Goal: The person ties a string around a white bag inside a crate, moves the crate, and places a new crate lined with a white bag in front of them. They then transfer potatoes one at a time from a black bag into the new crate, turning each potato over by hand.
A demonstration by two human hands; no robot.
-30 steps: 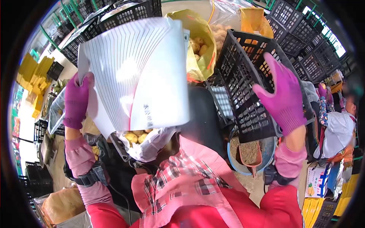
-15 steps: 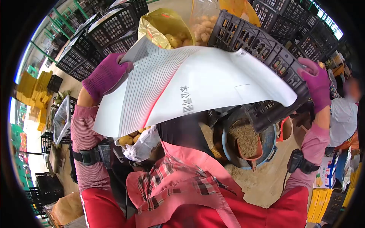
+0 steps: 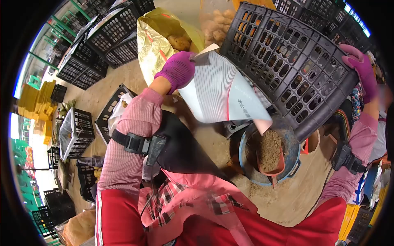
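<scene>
My left hand (image 3: 179, 70), in a purple glove, is closed on the upper left edge of a white printed sheet (image 3: 217, 88) with grey lines and a red stripe. The sheet hangs curved in front of a black plastic crate (image 3: 287, 65), which is tilted with its slotted bottom or side towards me. My right hand (image 3: 361, 67), also gloved in purple, is at the crate's upper right corner, fingers curled round its edge. Behind my left hand stands a gold bag (image 3: 150, 45) with potatoes in it.
Below the crate sits a round blue-rimmed tub (image 3: 243, 158) holding a red scoop (image 3: 279, 168) of brown grainy material. Stacked black crates (image 3: 119, 35) stand at the upper left. A lined crate (image 3: 76, 133) is at the left. Part of another person (image 3: 379, 123) shows at the right edge.
My left hand has moved right and drawn the sheet away from the crate's front. More of the crate shows, tilted higher. My right hand has shifted slightly right and up.
</scene>
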